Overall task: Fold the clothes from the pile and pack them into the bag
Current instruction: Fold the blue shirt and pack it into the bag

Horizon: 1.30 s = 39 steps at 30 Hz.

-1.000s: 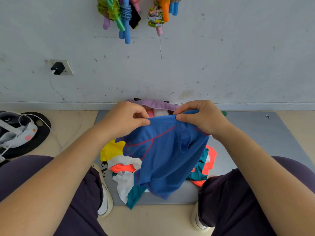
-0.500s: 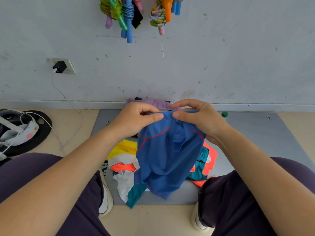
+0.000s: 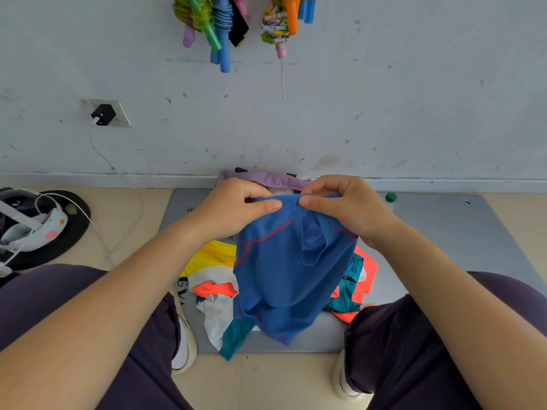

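Observation:
A blue garment with red seams (image 3: 284, 279) hangs from both my hands above the pile. My left hand (image 3: 233, 208) pinches its top edge on the left, and my right hand (image 3: 343, 205) pinches the same edge right beside it, thumbs almost touching. Under the garment lies the pile of clothes (image 3: 216, 279) in yellow, white, orange and teal on a grey mat (image 3: 444, 232). Behind my hands, against the wall, a lilac bag (image 3: 266, 177) shows only its upper rim.
A white cable (image 3: 118, 184) runs from a wall socket with a black charger (image 3: 103, 113) down to a headset on a black pad (image 3: 38, 229) at the left. A green cap (image 3: 390, 197) sits on the mat. Coloured ropes (image 3: 219, 25) hang on the wall. My knees flank the pile.
My hands have drawn together along the top edge of the blue garment, bunching it narrower. The garment hangs more gathered than a second ago.

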Each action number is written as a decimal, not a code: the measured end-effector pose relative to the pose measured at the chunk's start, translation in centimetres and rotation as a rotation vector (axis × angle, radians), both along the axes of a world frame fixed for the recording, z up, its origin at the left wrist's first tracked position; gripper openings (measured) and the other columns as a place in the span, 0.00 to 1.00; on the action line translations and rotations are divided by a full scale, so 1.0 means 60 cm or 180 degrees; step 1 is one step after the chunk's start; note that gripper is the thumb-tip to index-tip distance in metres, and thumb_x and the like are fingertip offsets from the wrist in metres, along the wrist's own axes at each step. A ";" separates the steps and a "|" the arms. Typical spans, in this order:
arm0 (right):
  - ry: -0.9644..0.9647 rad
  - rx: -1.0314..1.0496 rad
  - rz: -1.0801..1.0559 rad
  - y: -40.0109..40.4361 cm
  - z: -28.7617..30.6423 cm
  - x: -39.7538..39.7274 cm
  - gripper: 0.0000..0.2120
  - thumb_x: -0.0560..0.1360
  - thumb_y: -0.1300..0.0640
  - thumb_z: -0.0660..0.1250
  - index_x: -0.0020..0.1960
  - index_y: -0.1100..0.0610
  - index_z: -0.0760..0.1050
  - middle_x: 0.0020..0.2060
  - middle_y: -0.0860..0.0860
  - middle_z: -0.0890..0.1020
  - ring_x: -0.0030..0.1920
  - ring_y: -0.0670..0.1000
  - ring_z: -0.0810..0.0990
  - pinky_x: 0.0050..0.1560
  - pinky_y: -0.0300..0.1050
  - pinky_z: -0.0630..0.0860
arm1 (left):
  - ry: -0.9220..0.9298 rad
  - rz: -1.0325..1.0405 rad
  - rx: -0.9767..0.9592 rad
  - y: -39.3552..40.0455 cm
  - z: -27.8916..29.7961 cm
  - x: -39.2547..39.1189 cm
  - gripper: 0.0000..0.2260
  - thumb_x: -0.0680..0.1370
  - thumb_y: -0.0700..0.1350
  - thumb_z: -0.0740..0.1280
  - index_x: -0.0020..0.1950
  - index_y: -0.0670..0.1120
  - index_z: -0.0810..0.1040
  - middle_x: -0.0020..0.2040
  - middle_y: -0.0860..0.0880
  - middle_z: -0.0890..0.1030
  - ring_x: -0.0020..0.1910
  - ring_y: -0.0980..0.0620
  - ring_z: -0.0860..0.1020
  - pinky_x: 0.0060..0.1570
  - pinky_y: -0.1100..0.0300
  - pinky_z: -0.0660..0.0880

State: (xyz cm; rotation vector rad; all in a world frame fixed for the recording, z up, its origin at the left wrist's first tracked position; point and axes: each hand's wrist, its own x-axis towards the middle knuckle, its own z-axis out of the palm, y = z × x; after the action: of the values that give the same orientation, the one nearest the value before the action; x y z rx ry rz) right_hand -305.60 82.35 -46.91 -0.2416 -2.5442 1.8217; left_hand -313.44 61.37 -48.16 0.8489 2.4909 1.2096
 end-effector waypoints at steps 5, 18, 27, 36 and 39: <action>-0.0033 -0.0031 -0.0162 0.009 0.004 -0.005 0.13 0.69 0.48 0.76 0.50 0.49 0.77 0.43 0.52 0.85 0.38 0.60 0.76 0.38 0.57 0.70 | -0.0961 0.0399 0.0763 -0.001 0.002 -0.011 0.09 0.82 0.45 0.62 0.44 0.45 0.78 0.39 0.48 0.75 0.35 0.55 0.79 0.40 0.52 0.81; -0.0355 0.1358 -0.0514 0.097 -0.017 -0.003 0.07 0.74 0.54 0.72 0.46 0.58 0.81 0.42 0.56 0.82 0.42 0.53 0.76 0.43 0.46 0.72 | 0.0716 0.1413 0.0024 -0.082 -0.026 -0.049 0.13 0.82 0.48 0.60 0.41 0.42 0.72 0.34 0.41 0.77 0.32 0.40 0.79 0.35 0.46 0.75; 0.0387 0.1043 -0.0970 0.100 0.069 -0.015 0.08 0.79 0.51 0.62 0.41 0.48 0.71 0.30 0.48 0.75 0.29 0.46 0.68 0.32 0.43 0.65 | 0.1223 0.1484 0.0364 -0.099 0.038 -0.062 0.16 0.82 0.46 0.62 0.35 0.46 0.66 0.28 0.50 0.67 0.29 0.52 0.66 0.31 0.57 0.62; -0.1167 0.0699 0.0502 0.103 0.198 -0.002 0.28 0.66 0.35 0.71 0.46 0.61 0.82 0.43 0.54 0.86 0.43 0.54 0.85 0.44 0.46 0.80 | 0.0336 0.0783 -0.0264 -0.106 0.182 -0.069 0.32 0.72 0.66 0.67 0.39 0.35 0.73 0.32 0.48 0.68 0.32 0.53 0.68 0.37 0.56 0.63; -0.1033 0.0869 0.0742 0.117 0.232 0.010 0.23 0.67 0.44 0.75 0.51 0.62 0.82 0.49 0.57 0.86 0.50 0.56 0.85 0.52 0.48 0.80 | -0.0280 0.0389 -0.0430 -0.130 0.219 -0.057 0.32 0.65 0.68 0.73 0.40 0.38 0.76 0.34 0.48 0.71 0.35 0.52 0.70 0.38 0.57 0.64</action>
State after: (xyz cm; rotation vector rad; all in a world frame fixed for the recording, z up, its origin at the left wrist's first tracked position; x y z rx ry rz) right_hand -304.98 89.37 -33.01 -0.2653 -3.1280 1.5800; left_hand -316.88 53.58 -35.00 0.6046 2.5505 1.0754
